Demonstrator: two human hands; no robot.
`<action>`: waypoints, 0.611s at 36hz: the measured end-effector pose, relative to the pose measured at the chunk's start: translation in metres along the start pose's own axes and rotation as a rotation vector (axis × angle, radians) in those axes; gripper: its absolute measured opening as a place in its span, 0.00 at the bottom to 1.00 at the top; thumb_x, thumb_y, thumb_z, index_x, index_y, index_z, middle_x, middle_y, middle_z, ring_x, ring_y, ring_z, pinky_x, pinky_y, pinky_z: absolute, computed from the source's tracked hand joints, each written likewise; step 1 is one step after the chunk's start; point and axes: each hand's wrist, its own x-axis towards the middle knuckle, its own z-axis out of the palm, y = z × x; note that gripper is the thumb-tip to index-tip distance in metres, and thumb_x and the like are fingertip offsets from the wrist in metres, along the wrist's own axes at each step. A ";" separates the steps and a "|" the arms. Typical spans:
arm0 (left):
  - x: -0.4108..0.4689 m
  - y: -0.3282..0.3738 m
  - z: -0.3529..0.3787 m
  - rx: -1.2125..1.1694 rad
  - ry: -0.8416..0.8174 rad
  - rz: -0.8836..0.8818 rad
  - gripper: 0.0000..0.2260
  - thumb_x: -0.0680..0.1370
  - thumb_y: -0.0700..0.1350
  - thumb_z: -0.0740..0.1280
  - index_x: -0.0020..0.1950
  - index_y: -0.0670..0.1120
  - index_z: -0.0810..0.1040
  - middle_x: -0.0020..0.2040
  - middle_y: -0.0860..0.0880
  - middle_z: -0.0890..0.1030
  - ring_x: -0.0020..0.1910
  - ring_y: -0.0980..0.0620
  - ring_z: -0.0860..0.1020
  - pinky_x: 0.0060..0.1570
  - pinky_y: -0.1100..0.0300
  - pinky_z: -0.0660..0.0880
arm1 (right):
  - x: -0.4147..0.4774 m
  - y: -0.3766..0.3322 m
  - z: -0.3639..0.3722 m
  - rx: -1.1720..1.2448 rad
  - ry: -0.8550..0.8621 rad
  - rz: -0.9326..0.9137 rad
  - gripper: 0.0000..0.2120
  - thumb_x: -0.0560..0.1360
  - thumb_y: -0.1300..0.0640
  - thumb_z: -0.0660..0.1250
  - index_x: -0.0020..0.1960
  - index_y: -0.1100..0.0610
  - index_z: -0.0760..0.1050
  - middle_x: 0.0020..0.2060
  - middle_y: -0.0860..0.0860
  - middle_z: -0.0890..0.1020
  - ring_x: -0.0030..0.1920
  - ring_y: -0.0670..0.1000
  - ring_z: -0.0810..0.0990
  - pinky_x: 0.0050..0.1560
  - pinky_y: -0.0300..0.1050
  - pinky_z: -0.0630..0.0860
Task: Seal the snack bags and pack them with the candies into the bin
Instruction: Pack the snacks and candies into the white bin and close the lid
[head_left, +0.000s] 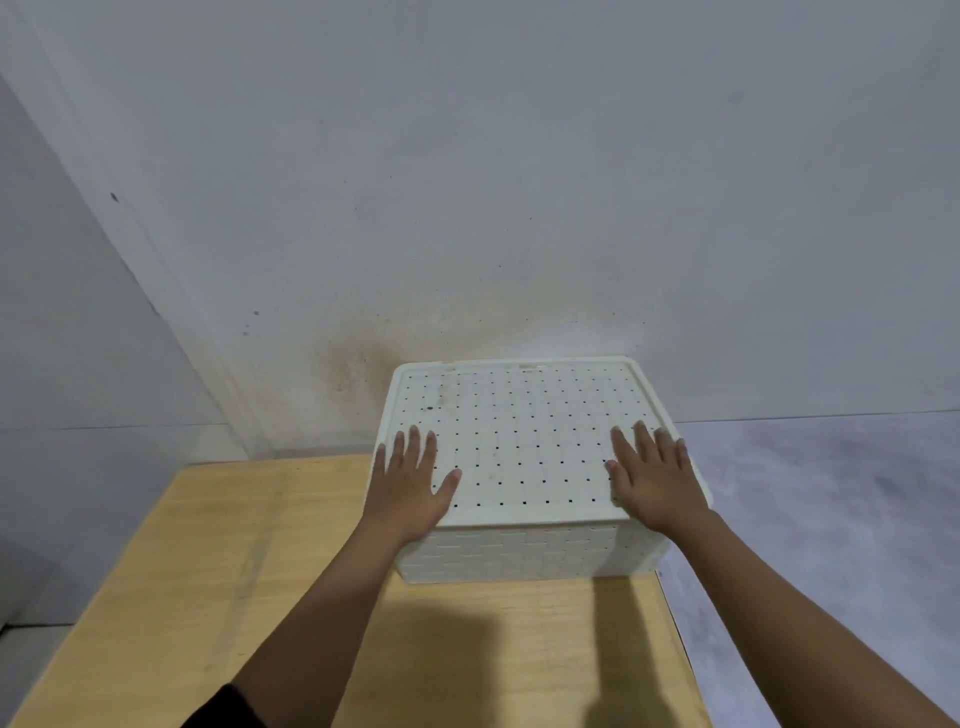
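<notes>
Bin (519, 551), white with a woven look, sits at the far right corner of the wooden tabletop (260, 571), its lid (519, 436) on. Left grip (410, 483) and right grip (654, 483) rest flat on the lid's near corners, fingers straight, released. Behind stands a stained wall (519, 208).

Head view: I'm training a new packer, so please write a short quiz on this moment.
1. True or false: the lid sits on the bin.
2. How do the left hand and right hand lie? A: flat on the lid, fingers straight. B: curled round a snack bag. C: hanging beside the bin.
3. Fill in: the bin stands on a ___ table, near the wall.
Key: 1 true; 2 A; 3 wooden.
</notes>
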 end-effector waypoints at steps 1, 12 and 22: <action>0.002 0.005 0.001 -0.012 -0.018 0.029 0.31 0.79 0.63 0.44 0.76 0.50 0.38 0.77 0.47 0.36 0.75 0.48 0.34 0.74 0.50 0.35 | 0.000 -0.001 0.000 0.013 -0.012 -0.010 0.26 0.81 0.46 0.44 0.77 0.50 0.43 0.77 0.56 0.44 0.76 0.59 0.40 0.75 0.55 0.39; 0.014 0.020 0.005 -0.023 -0.069 0.036 0.32 0.76 0.67 0.46 0.76 0.55 0.43 0.77 0.50 0.38 0.75 0.45 0.34 0.73 0.45 0.35 | 0.005 0.002 -0.003 0.017 -0.101 -0.008 0.27 0.80 0.42 0.45 0.77 0.46 0.43 0.77 0.54 0.42 0.76 0.59 0.38 0.75 0.54 0.40; 0.012 0.019 0.007 -0.009 -0.046 0.035 0.32 0.76 0.67 0.45 0.76 0.55 0.41 0.77 0.50 0.37 0.75 0.46 0.33 0.73 0.45 0.34 | 0.002 0.002 -0.002 0.029 -0.056 -0.012 0.28 0.80 0.41 0.43 0.77 0.47 0.42 0.77 0.54 0.41 0.76 0.58 0.38 0.75 0.53 0.41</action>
